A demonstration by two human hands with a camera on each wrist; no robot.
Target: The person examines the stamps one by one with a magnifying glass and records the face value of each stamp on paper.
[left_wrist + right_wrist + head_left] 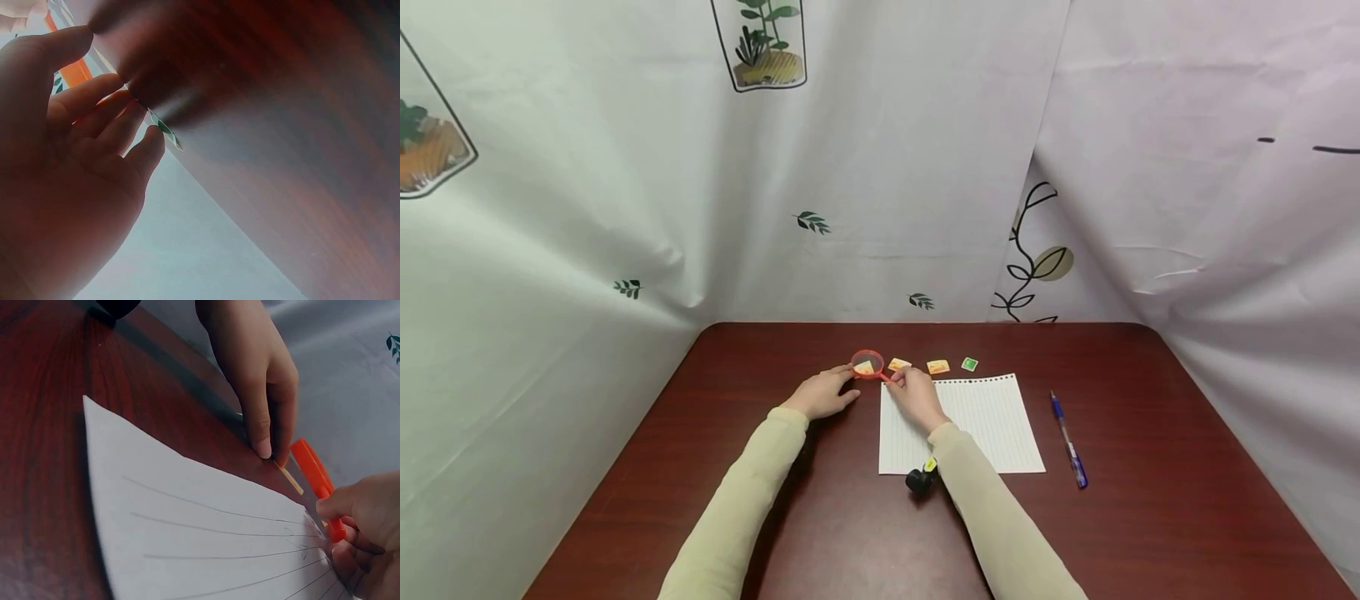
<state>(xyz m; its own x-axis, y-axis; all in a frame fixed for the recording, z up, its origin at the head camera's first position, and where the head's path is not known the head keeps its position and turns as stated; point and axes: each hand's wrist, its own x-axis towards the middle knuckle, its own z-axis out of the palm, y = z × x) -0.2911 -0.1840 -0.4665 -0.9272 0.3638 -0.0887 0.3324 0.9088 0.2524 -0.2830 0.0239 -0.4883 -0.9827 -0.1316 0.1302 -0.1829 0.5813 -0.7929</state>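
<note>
My right hand (917,398) pinches the thin handle of an orange-red magnifying glass (881,374) between thumb and fingers. Its round lens is held over a small yellowish stamp (863,367). Left of the lens, my left hand (823,394) rests on the table, its fingers loosely extended. In the right wrist view, the left fingertips (265,450) touch or nearly touch the end of that stamp (291,479). A small green-and-white piece (165,129) shows by the little finger in the left wrist view; what it is I cannot tell.
Two more yellowish stamps (937,367) and a green one (970,364) lie in a row to the right. Lined paper (985,425) lies under the right forearm. Farther right is a blue pen (1069,442). A small black device (919,480) sits by the right wrist.
</note>
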